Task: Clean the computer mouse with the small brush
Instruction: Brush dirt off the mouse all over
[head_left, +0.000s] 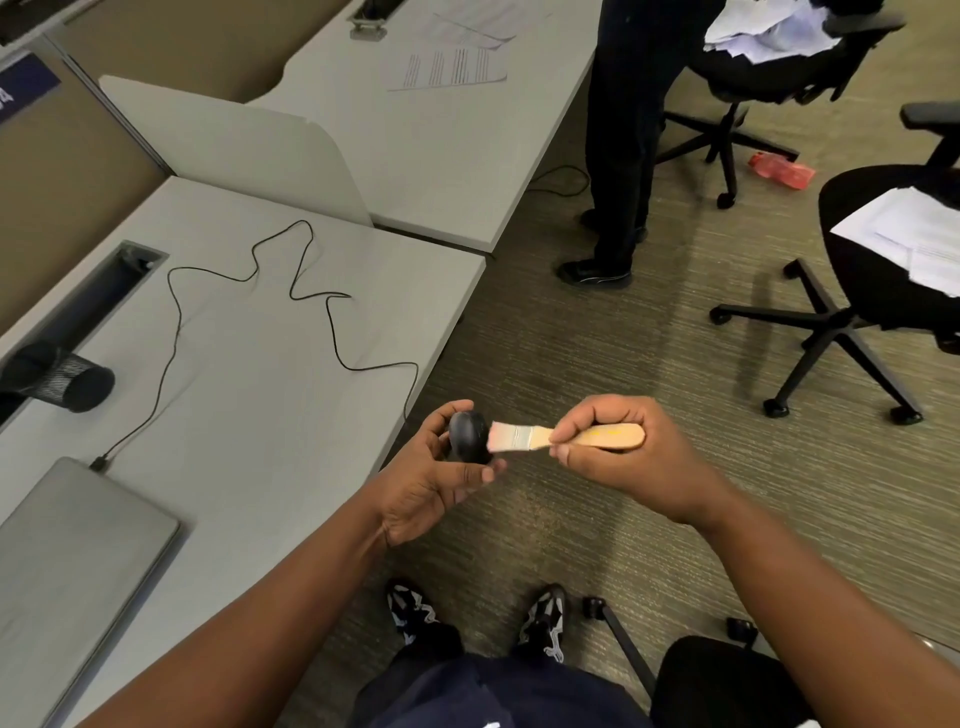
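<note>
the left hand (441, 467) cups a black mouse (469, 435) with fingers and thumb curled round it, holding it up in the air just off the near corner of the desk (260, 395), above the carpet (571, 353). the right hand (618, 447) grips the wooden handle of a small brush (566, 437), fingers wrapped round the handle and thumb along it. the brush lies roughly level, its pale bristles pointing toward the mouse and touching the mouse's side.

a thin black cable (291, 291) runs from the mouse up onto the desk, wanders in loops across the top and ends plugged into a closed grey laptop (78, 561) at the desk's near left edge. further back on the desk's left side a black mesh pen cup (67, 376) lies on its side beside a cable slot.

beyond the desk, on the carpet, another person stands in dark trousers (623, 130). two black office chairs (857, 270) with papers on their seats stand to the right of the desk, well apart from it. a red wrapper (782, 170) lies on the carpet between the chairs. the person's own patterned shoes (543, 621) show below the hands.
</note>
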